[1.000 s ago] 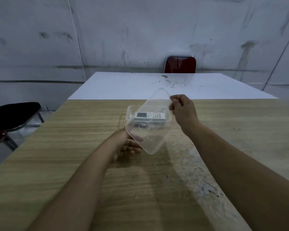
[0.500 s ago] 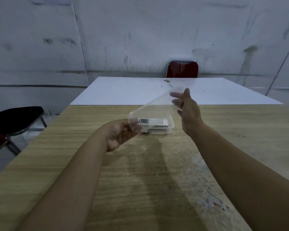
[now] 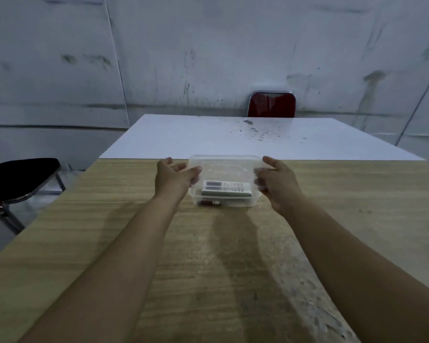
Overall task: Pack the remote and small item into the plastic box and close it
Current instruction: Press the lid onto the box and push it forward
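Observation:
A clear plastic box (image 3: 245, 203) stands on the wooden table (image 3: 208, 268), near its far edge. Inside lies a white remote (image 3: 227, 189), with a small dark cylindrical item (image 3: 209, 203) in front of it at the box's near wall. The clear lid (image 3: 224, 167) hovers over the box, tilted up at the back. My left hand (image 3: 175, 178) grips the lid's left edge. My right hand (image 3: 275, 180) grips its right edge. Both thumbs press on top of the lid.
A white table (image 3: 233, 137) butts against the far edge of the wooden one. A red chair (image 3: 271, 105) stands behind it by the grey wall. A black-seated chair (image 3: 18, 179) stands to the left of the table.
The lid, held tilted in front of the box a second ago, has been swung over the box. My left hand has moved from the lid's near edge to its left side, my right to its right side.

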